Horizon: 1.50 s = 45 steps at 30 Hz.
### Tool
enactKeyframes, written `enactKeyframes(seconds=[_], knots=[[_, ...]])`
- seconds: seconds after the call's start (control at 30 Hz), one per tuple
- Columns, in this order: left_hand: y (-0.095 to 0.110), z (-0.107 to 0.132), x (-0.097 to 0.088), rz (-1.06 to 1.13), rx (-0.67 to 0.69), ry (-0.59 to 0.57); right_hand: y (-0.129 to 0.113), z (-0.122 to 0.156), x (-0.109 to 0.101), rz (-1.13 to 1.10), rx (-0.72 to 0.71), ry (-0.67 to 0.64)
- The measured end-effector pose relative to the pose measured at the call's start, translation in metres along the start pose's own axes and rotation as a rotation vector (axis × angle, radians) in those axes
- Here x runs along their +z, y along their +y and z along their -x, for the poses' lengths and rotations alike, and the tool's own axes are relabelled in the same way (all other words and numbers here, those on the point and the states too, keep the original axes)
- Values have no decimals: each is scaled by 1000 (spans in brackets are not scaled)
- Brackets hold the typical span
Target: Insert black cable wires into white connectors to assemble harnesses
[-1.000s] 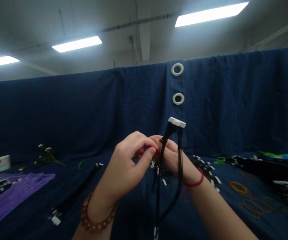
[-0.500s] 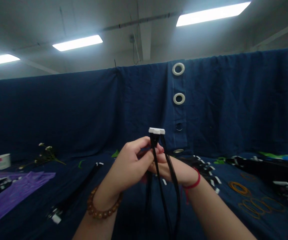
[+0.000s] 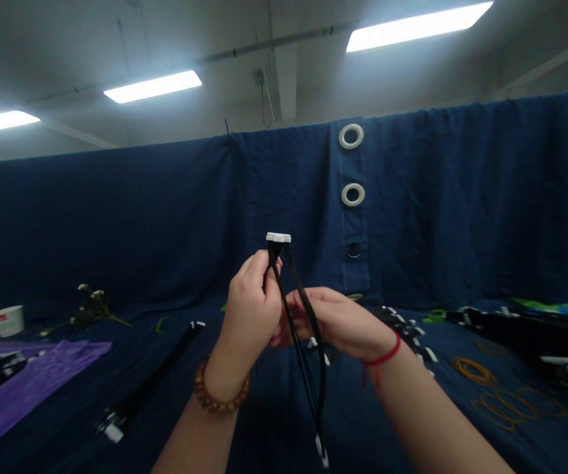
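backdrop: dark blue curtain (image 3: 140, 224), hung across the full width, fitted with pale round eyelets (image 3: 343, 135); lit ceiling panels (image 3: 419, 26) seen above. surface: dark blue cloth (image 3: 189, 428).

item, held: black cable harness (image 3: 322, 375), raised at the centre above the cloth; white connector (image 3: 278, 237) uppermost and roughly level; wires hung below in slack strands; white fitting (image 3: 321, 451) seen at the lower end.

left hand (image 3: 253, 299), beaded bracelet (image 3: 222, 406) at the wrist: harness pinched by thumb and closed fingers just under the connector.

right hand (image 3: 345, 322), red cord (image 3: 387, 356) at the wrist: fingers bent and partly crossed by the strands; whether anything is gripped by them cannot be made out.

left side: black bundle (image 3: 165, 362) with white ends, laid at a slant; purple sheet (image 3: 41, 375), spread under dark wiring; white cup (image 3: 6, 322), marked in red, stood near white flowers (image 3: 97, 293).

right side: amber rings (image 3: 481, 378), laid loosely; white-tipped black pile (image 3: 491, 326), heaped behind them.
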<state>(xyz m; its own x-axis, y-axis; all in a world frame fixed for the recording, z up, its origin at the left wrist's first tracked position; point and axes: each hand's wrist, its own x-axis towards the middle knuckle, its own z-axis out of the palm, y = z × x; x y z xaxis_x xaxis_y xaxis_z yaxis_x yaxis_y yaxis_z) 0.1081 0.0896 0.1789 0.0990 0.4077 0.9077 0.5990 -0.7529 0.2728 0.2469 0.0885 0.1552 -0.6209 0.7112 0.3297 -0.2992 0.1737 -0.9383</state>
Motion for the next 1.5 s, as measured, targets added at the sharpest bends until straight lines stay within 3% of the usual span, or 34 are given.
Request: enactKeyframes(seconds=[0.13, 0.37, 0.63, 0.93, 1.2, 1.5], knots=[[-2, -2, 1, -36, 40, -20, -4, 1, -5, -92, 28, 34], [-2, -2, 2, 102, 44, -291, -12, 5, -3, -88, -122, 221], [2, -1, 1, 170, 29, -224, -15, 5, -6, -91, -152, 265], [-3, 1, 5, 158, -55, -256, -16, 8, 1, 58, -137, 309], [-2, 4, 13, 504, -38, -199, -23, 15, 8, 219, -124, 343], [4, 4, 18, 724, -219, -107, -28, 20, 15, 362, -127, 386]])
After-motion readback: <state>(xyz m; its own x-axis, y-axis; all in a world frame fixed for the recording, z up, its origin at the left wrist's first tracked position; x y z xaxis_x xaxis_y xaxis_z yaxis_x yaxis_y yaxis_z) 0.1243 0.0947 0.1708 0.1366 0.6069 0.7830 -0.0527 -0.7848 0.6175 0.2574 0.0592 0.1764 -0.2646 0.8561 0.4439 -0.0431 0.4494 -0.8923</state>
